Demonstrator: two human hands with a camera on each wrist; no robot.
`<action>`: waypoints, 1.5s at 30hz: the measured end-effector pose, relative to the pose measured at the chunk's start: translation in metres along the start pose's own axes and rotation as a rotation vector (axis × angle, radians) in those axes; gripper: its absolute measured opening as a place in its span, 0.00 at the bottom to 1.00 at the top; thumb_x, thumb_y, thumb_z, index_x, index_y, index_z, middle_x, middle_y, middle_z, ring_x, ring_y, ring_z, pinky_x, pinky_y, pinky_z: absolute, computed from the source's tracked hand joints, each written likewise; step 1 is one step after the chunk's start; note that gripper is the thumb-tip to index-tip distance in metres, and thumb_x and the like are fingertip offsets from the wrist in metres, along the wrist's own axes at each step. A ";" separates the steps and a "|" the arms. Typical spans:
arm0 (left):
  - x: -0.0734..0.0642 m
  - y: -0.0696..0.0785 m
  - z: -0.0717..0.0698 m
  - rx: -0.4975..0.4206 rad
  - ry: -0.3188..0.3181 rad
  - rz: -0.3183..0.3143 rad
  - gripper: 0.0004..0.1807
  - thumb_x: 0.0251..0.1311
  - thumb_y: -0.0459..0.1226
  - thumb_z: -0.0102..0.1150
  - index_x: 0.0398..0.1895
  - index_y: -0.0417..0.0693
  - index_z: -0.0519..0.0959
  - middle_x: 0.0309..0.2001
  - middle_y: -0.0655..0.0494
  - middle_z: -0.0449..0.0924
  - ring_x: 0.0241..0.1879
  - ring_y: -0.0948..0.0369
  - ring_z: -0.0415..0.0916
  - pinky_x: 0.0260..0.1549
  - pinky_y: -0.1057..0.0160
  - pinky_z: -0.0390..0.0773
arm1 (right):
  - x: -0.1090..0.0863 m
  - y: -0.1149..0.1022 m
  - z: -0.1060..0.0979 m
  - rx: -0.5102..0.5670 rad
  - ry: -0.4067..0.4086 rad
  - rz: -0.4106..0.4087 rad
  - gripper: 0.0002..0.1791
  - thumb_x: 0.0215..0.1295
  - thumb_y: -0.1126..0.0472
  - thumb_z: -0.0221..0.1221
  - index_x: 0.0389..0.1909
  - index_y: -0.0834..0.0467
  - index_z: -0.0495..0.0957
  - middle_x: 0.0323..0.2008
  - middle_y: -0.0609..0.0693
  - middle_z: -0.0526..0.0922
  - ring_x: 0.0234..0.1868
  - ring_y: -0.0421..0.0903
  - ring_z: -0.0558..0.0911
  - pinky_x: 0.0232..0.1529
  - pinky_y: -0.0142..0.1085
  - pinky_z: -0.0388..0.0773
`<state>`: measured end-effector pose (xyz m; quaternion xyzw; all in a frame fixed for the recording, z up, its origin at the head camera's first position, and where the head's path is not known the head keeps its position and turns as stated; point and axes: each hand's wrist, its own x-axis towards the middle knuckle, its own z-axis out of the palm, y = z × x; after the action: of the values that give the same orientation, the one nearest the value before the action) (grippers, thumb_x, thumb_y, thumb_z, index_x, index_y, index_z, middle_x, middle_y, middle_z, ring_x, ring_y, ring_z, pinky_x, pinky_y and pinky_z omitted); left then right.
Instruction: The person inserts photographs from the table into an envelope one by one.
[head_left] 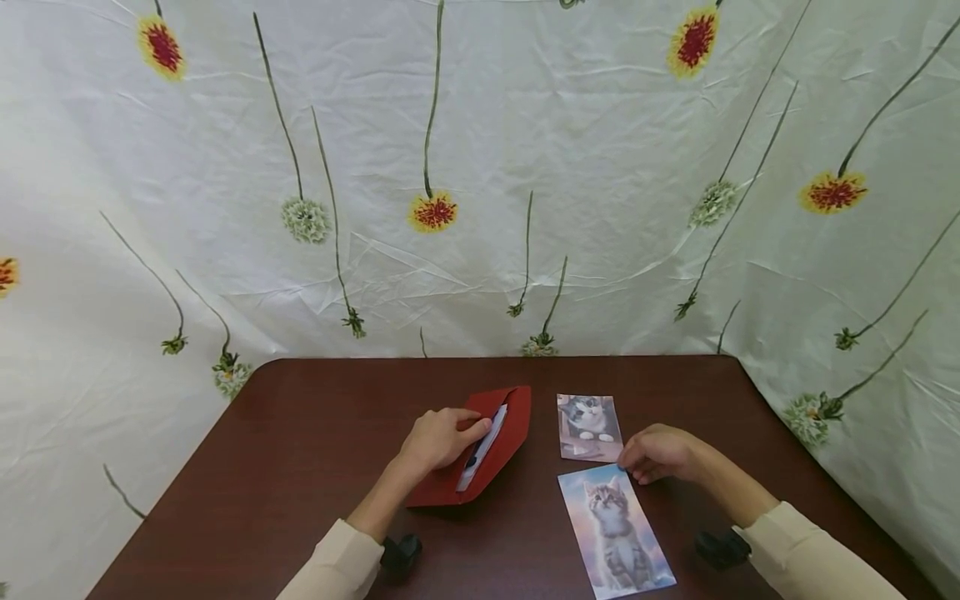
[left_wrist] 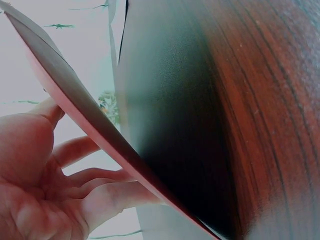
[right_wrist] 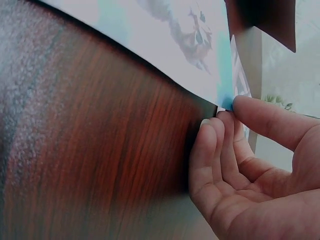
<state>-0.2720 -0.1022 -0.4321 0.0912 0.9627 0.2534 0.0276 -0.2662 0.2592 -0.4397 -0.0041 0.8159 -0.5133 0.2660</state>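
A red envelope (head_left: 510, 442) stands tilted at the middle of the table, with white paper (head_left: 480, 454) showing in its opening. My left hand (head_left: 438, 440) grips the envelope at its left side, the thumb near the paper. In the left wrist view the fingers of that hand (left_wrist: 45, 175) lie against the envelope's edge (left_wrist: 95, 130). My right hand (head_left: 663, 454) pinches the upper right corner of a kitten picture (head_left: 618, 525) with a blue and pink background. The right wrist view shows this hand (right_wrist: 260, 175) with thumb and fingertips at the picture's corner (right_wrist: 225, 95).
Just beyond the kitten picture, a smaller cat photo (head_left: 588, 427) lies flat on the dark brown table (head_left: 300, 450). A white cloth (head_left: 480, 125) printed with flowers hangs behind the table and along its sides. Dark devices are strapped to both wrists.
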 end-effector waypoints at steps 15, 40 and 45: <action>0.001 0.000 0.000 0.003 0.000 -0.004 0.27 0.68 0.57 0.57 0.62 0.55 0.82 0.60 0.45 0.82 0.54 0.47 0.81 0.49 0.46 0.82 | -0.002 -0.010 -0.006 0.049 -0.053 -0.028 0.05 0.66 0.64 0.59 0.37 0.62 0.78 0.32 0.50 0.79 0.34 0.47 0.79 0.42 0.40 0.82; 0.000 0.000 0.000 -0.002 -0.001 -0.015 0.26 0.68 0.57 0.57 0.62 0.56 0.82 0.60 0.45 0.82 0.54 0.47 0.81 0.50 0.45 0.82 | 0.002 -0.011 -0.004 0.131 -0.067 -0.029 0.06 0.62 0.69 0.61 0.39 0.61 0.76 0.34 0.50 0.81 0.37 0.47 0.83 0.45 0.42 0.82; 0.000 0.000 0.000 0.000 0.007 -0.015 0.26 0.68 0.57 0.57 0.62 0.57 0.83 0.61 0.45 0.82 0.56 0.46 0.80 0.52 0.45 0.81 | 0.003 -0.014 -0.004 0.132 -0.063 -0.033 0.06 0.62 0.69 0.61 0.38 0.60 0.77 0.34 0.49 0.81 0.37 0.46 0.84 0.44 0.42 0.82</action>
<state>-0.2719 -0.1025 -0.4322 0.0833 0.9633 0.2537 0.0261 -0.2742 0.2552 -0.4281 -0.0163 0.7713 -0.5700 0.2827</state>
